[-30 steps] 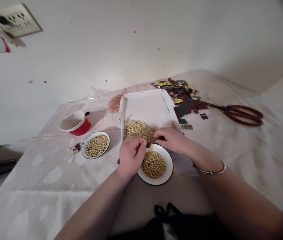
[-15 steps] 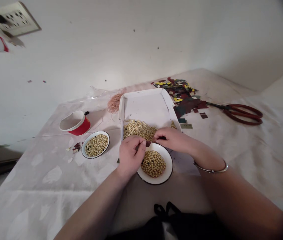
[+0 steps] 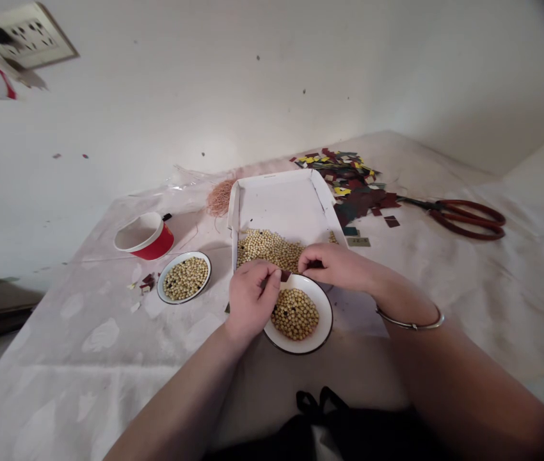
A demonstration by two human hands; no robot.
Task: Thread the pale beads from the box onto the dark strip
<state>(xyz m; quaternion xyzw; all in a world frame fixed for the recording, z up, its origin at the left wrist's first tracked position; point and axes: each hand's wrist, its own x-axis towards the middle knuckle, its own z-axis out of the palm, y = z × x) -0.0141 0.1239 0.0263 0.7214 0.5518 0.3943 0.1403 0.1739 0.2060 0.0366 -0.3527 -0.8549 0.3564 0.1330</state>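
Observation:
My left hand (image 3: 253, 296) pinches a small dark red piece (image 3: 286, 276) between thumb and forefinger, above the back rim of a white dish (image 3: 322, 318). Round beige beads or beans (image 3: 296, 314), a few of them dark, lie in that dish. My right hand (image 3: 332, 264) has its fingertips drawn together at the front of a white tray (image 3: 281, 198); whatever they hold is hidden. More of the same beige grains (image 3: 268, 246) cover the front part of the tray, just beyond both hands.
A second dish (image 3: 160, 289) of beige grains stands at left, with a red-and-white paper cup (image 3: 159, 243) behind it. A tangle of copper-coloured strands (image 3: 220, 197) lies left of the tray. Coloured scraps (image 3: 358, 198) and red-handled scissors (image 3: 473, 219) lie at right.
My right hand has shifted slightly to the right, away from the left one. My left hand stays in place with the dark red piece.

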